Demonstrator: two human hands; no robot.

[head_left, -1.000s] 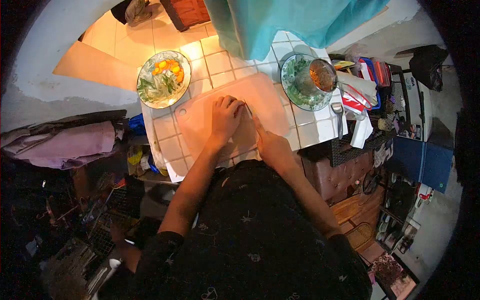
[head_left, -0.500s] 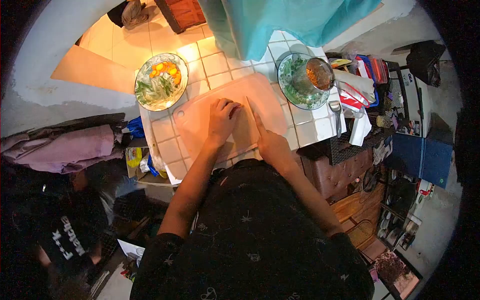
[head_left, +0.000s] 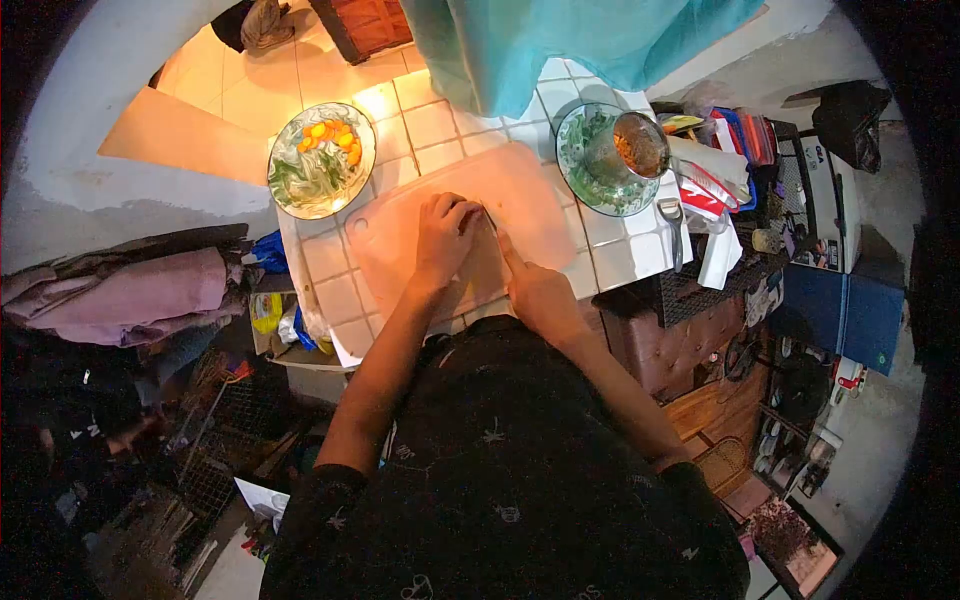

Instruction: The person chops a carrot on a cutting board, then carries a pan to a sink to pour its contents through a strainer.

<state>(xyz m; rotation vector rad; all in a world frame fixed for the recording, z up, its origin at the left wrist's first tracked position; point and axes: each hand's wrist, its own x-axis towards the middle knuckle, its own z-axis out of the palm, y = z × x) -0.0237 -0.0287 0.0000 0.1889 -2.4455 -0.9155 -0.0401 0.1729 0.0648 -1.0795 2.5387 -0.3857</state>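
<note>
On the pink cutting board (head_left: pixel 530 190), my left hand (head_left: pixel 442 240) has its fingers curled and pressed down over a small piece that they mostly hide. My right hand (head_left: pixel 543 298) grips a knife (head_left: pixel 491 217), index finger stretched along its back. The blade lies close beside my left fingertips. Up and to the left stands a plate (head_left: pixel 284 192) with orange slices, probably carrot (head_left: pixel 345 140), and pale green pieces. A green-patterned plate (head_left: pixel 600 200) at the right bears a tilted clear or metal cup (head_left: pixel 640 147) with orange-brown bits inside.
A peeler (head_left: pixel 674 235) lies on the white-tiled table (head_left: pixel 620 265) near its right edge, beside packets and a blue bin (head_left: pixel 735 150). A teal cloth (head_left: pixel 560 50) hangs over the far edge. A brown tufted seat (head_left: pixel 670 345) stands below right.
The knife and my right hand have shifted slightly left, bringing the blade against or near my left fingertips. At the lower left, another person in dark clothing has moved away leftward.
</note>
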